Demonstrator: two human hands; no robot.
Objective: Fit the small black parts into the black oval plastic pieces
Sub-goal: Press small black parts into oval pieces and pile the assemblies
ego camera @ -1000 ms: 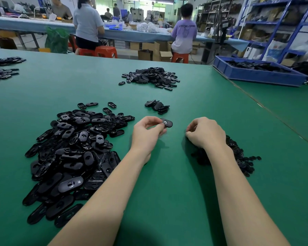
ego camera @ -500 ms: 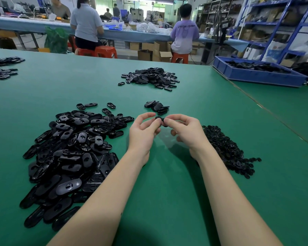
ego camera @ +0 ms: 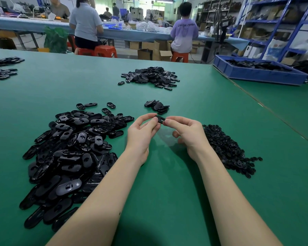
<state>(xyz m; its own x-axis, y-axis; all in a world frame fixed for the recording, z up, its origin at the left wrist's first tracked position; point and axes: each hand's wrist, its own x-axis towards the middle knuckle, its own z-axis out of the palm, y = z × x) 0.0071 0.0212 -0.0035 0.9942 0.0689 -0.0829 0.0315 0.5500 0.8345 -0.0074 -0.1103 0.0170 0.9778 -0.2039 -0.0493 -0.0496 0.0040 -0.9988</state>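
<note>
Both hands meet above the middle of the green table [ego camera: 167, 174]. My left hand [ego camera: 142, 134] and my right hand [ego camera: 187, 134] pinch one black oval piece [ego camera: 160, 119] between their fingertips, one on each end. Whether a small part sits in it I cannot tell. A big heap of black oval pieces [ego camera: 69, 153] lies to the left of my left arm. A heap of small black parts [ego camera: 226, 148] lies just right of my right hand. A small stack of oval pieces [ego camera: 157, 107] rests on the table just beyond my fingers.
Another heap of oval pieces [ego camera: 149, 77] lies farther back at the centre. More black pieces [ego camera: 2, 68] sit at the far left edge. A blue tray [ego camera: 256, 71] of black parts stands at the back right. People sit on red stools at a bench beyond the table.
My right hand left the small-parts heap and came to my left hand. Both hands now pinch the oval piece, which only the left held a second ago.
</note>
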